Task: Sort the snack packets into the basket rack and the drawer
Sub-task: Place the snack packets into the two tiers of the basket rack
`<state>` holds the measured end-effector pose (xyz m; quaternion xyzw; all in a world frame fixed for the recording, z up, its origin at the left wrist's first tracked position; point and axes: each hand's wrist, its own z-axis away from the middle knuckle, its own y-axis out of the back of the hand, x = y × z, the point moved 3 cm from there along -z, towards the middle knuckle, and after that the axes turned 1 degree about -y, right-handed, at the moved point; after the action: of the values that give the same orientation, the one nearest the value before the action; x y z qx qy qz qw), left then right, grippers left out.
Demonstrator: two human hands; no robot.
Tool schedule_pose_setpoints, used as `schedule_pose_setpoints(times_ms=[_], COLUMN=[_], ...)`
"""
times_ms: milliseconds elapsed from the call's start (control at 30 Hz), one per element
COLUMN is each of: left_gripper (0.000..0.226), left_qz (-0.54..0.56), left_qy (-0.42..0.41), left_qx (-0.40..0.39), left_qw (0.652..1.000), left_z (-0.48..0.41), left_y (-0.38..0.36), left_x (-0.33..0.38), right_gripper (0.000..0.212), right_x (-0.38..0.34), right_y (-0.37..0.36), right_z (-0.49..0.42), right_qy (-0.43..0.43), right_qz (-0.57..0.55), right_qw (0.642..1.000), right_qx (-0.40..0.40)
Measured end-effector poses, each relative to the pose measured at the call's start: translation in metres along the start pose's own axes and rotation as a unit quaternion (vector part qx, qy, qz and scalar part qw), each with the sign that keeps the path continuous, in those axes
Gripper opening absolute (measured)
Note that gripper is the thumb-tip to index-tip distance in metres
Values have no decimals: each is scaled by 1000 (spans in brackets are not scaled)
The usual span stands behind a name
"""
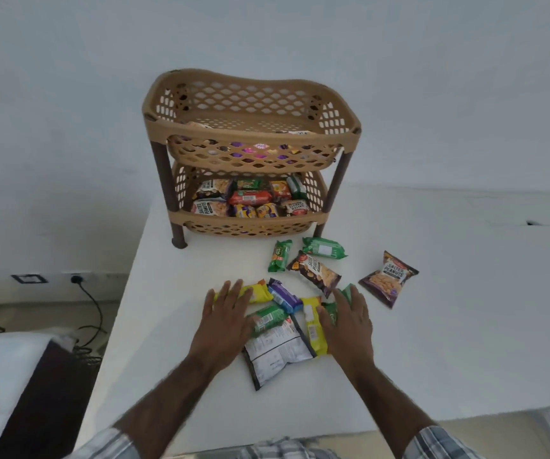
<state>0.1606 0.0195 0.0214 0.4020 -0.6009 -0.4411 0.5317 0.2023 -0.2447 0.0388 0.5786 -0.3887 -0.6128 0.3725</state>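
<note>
Checked sleeves (108,442) frame the bottom edge as a person reaches both arms across the white worktop (432,342). The left grip (227,321) lies open, fingers straight and spread, resting on a yellow packet (260,293) and touching a green packet (270,319). The right grip (349,323), also flat and open, rests on a second yellow packet (311,332) and partly covers a second green packet (331,311). Between the two lie a white pouch (276,354), back side up, and a blue packet (285,296). Farther out, loose on the worktop, lie a peanut pack (315,273), a second peanut pack (388,278) well to its right, and two small green packs (280,256). Behind them stands the rack (250,140), its lower basket (250,226) full of packets, with more showing through the upper lattice.
</note>
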Motion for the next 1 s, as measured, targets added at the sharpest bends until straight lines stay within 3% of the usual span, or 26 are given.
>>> schedule_pose_setpoints(times_ms=[133, 233, 367, 533, 733, 900, 1000], left_gripper=[60, 61, 44, 47, 52, 56, 67], left_qz=[4, 2, 16, 57, 111, 125, 167], left_qy=[84, 96, 104, 49, -34, -58, -35], left_qx=[-5, -3, 17, 49, 124, 172, 250], left_qw=[996, 995, 994, 996, 985, 976, 953], left_z=[-22, -30, -32, -34, -43, -46, -37], left_y=[6, 7, 13, 38, 89, 116, 123], left_x=[-12, -13, -8, 2, 34, 44, 34], right_gripper=[51, 41, 45, 35, 62, 43, 35], right_x=[21, 33, 23, -32, -107, -140, -150], right_y=[16, 19, 21, 33, 52, 75, 98], right_z=[-4, -11, -12, -11, -29, -57, -68], right_qy=[82, 129, 185, 297, 367, 383, 379], right_qz=[38, 57, 34, 4, 51, 114, 128], right_qw=[996, 990, 982, 955, 924, 909, 908], right_qx=[-5, 1, 18, 25, -98, -120, -127])
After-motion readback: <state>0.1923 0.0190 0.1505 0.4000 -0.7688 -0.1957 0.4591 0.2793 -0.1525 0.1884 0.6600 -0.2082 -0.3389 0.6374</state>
